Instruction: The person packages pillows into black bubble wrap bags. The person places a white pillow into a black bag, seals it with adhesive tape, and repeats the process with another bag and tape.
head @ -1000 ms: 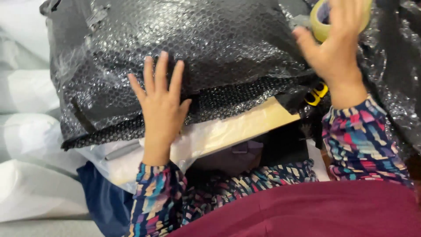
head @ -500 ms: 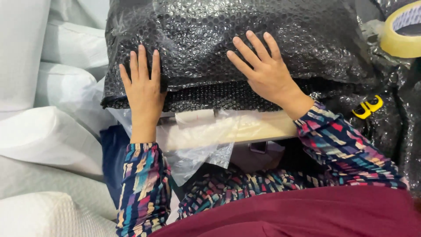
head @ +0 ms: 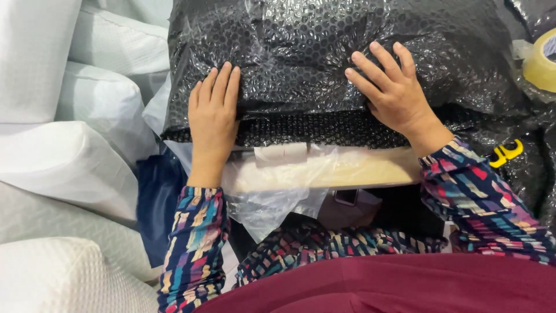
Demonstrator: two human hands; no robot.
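A big bundle wrapped in black bubble wrap (head: 324, 64) fills the upper middle of the view, lying on the front of a pale desk (head: 370, 171) just ahead of the person. Its near edge is folded over, so a darker strip of the same wrap shows along the bottom of the bundle.

The left hand (head: 213, 116) lies flat on the bundle's lower left part, palm down, fingers straight and close together, pointing away from the body. Its grip is not closed on anything; it only presses on the wrap. The right hand (head: 394, 93) rests on the lower right part of the bundle, fingers spread and slightly bent into the wrap, also pressing and not pinching. The two hands are well apart, with a stretch of wrap between them.

Under the folded edge, a sheet of clear plastic (head: 272, 197) hangs off the desk edge, with a small piece of pale tape (head: 281, 153) stuck just above it. Both sleeves carry a many-coloured pattern, and a dark red cloth (head: 376, 284) covers the lap at the bottom.

At the far right edge sits a roll of tan tape (head: 541, 61), near the wrap. Below it lies a small yellow object (head: 505, 153). On the left, white padded bundles (head: 58, 145) are stacked beside a dark blue cloth (head: 155, 203).
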